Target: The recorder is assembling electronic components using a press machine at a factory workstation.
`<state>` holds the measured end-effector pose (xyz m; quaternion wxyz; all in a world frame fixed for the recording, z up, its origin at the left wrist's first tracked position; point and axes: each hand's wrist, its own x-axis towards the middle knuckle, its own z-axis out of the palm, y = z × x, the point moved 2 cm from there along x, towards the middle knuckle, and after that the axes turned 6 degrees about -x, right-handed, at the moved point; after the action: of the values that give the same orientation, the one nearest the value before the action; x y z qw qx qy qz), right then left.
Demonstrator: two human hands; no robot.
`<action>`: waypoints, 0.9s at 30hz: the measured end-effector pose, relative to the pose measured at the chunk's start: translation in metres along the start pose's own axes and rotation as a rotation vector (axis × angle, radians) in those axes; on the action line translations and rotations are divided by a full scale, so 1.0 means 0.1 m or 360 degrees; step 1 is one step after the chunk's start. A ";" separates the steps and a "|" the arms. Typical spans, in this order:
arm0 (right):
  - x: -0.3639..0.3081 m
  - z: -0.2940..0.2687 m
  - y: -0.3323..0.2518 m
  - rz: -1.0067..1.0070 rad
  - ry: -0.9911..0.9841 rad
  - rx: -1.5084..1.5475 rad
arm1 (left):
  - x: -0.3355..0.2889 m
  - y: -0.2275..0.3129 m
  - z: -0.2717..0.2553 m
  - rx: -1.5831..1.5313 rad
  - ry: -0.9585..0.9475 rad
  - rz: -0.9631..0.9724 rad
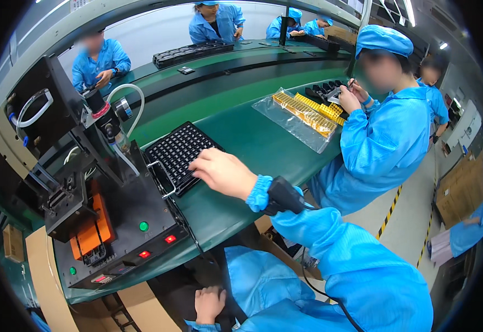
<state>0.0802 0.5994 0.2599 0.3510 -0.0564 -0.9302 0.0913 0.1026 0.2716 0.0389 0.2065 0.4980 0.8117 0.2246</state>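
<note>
My right hand (223,172) rests on the black tray (180,156), fingers spread loosely, gripping nothing. Left hand (209,303) on my lap, loosely curled, empty. Best to press lightly, parts sit just under my fingertips.

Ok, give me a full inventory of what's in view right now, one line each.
black grid tray: one, black, on the green bench beside the machine, under the right fingertips
press machine: one, black with an orange block, green and red buttons, left of the tray
green bench: one, green, running across the middle
yellow part trays: several, yellow, on a clear plastic bag further along the bench
far black trays: a row, black, on the far side of the bench
co-workers in blue coats: several; one seated to the right, others across the bench
cardboard boxes: a few, brown, on the floor at right
right hand: reaching onto the black grid tray, wrist device on the cuff
left hand: resting low on the lap, holding nothing visible
</note>
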 end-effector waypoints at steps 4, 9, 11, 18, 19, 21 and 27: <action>0.15 0.21 -0.01 -0.0217 -0.0107 -0.0118 | 0.16 -0.09 0.09 -0.0421 0.0124 -0.0114; 0.19 0.38 0.01 -0.0225 -0.0070 -0.0044 | -0.01 -0.06 -0.02 -0.0487 0.0186 -0.0038; 0.23 0.34 0.04 -0.0241 -0.0200 -0.0087 | 0.01 -0.04 -0.05 -0.0553 0.0103 -0.0142; 0.62 0.24 0.21 0.0073 -0.0980 0.0379 | 0.01 -0.12 0.03 -0.0495 0.0096 -0.0089; 0.65 0.25 0.26 -0.0012 -0.1008 0.0412 | 0.02 -0.10 0.03 -0.0529 0.0091 -0.0096; 0.63 0.26 0.27 0.0009 -0.0886 0.0459 | 0.04 -0.10 0.06 -0.0547 0.0090 -0.0111; 0.04 -0.09 0.20 0.0122 -0.0050 0.0496 | -0.01 -0.06 0.00 -0.0502 0.0078 -0.0207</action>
<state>0.0842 0.6205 0.2650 0.3373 -0.0354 -0.9072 0.2488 0.0985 0.2687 0.0353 0.2764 0.4004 0.8017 0.3473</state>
